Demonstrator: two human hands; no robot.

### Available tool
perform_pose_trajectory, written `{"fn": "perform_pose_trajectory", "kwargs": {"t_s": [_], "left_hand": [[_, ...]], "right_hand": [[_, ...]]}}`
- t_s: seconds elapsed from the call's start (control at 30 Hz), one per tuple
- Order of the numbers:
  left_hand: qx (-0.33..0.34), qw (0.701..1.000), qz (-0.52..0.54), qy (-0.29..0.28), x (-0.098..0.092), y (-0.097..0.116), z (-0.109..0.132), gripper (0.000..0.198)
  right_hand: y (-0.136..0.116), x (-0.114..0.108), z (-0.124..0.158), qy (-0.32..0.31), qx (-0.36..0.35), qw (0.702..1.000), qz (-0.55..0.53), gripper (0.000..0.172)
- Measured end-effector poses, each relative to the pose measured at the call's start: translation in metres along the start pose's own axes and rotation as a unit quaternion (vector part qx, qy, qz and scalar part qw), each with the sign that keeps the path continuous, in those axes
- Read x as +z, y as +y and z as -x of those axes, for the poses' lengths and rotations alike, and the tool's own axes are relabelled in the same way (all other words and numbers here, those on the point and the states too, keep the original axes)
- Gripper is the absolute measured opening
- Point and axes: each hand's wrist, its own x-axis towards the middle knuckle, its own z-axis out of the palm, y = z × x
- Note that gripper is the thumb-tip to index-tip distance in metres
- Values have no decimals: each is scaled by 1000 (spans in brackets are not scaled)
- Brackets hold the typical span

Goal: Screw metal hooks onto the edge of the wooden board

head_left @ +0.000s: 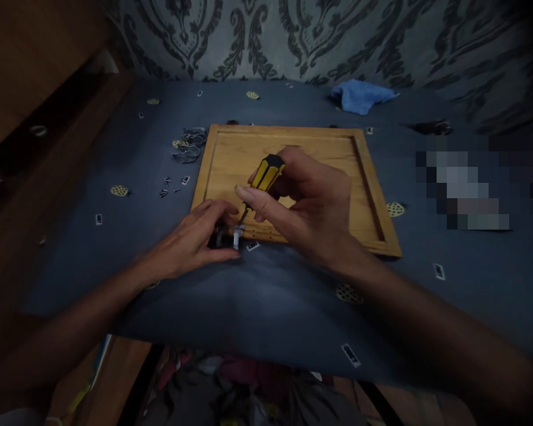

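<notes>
A yellow and black screwdriver is gripped in my right hand, tilted with its tip down at a metal hinge. The hinge sits at the near left edge of a framed wooden panel, which lies flat. My left hand is around the hinge, thumb in front and fingers behind, steadying it against the panel edge. Part of the hinge is hidden by the left fingers. Small holes show in the panel's near edge, right of the hinge.
Several metal handles or hinge-like parts lie left of the panel, with several small screws nearer. A blue cloth and a dark tool rest behind and right. Dark furniture borders the patterned blue tablecloth.
</notes>
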Motion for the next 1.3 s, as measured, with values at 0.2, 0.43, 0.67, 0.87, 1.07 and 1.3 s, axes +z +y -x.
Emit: {"fn": "perform_pose_trajectory", "kwargs": {"t_s": [0.2,0.43,0.67,0.87,1.07,1.3], "left_hand": [[-7,1000,-4,-14,-4,5,-1,49],[-11,1000,-12,-13,-4,7,-2,46],[-13,1000,-8,-7,-1,2,-1,46],[-1,1000,-4,-3,-1,1,0,49],[-16,1000,-11,-9,-2,2,-1,52],[4,1000,-14,-3,-2,0,0,51]], "right_hand": [[2,-1,-3,0,-71,997,33,39],[-10,-18,-14,-157,-27,987,-18,35],[-10,-26,-17,-224,21,970,-88,17],[-7,-22,-17,-180,-29,983,-20,32],[-2,-18,-16,-128,-59,989,41,46],[0,-8,-9,-45,-83,993,68,47]]}}
